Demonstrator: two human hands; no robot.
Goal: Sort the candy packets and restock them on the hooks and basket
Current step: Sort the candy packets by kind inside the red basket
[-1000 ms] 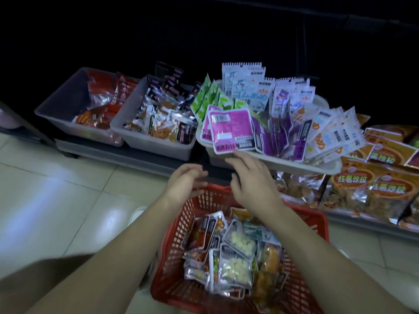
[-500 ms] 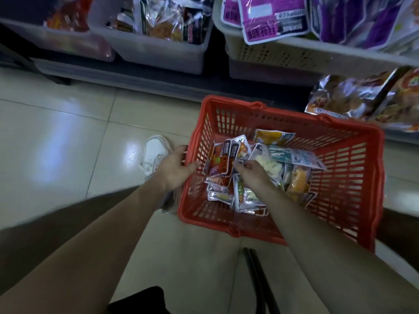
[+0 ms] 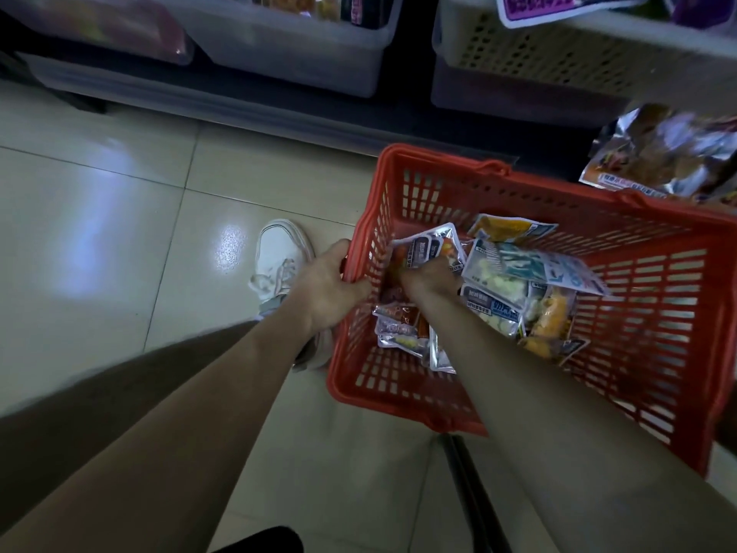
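A red plastic basket stands on the tiled floor and holds several candy packets in a loose pile. My left hand grips the basket's left rim. Inside the basket, my right hand curls its fingers round an orange and silver packet at the left of the pile. A pale blue packet lies on top to the right.
White bins and a perforated white basket with purple packets line the low shelf above. Brown snack bags hang over the shelf at the right. My white shoe stands left of the basket.
My view dropped from the shelf bins to the red basket. My left hand took hold of the rim, and my right hand went down into the packets and closed on one.
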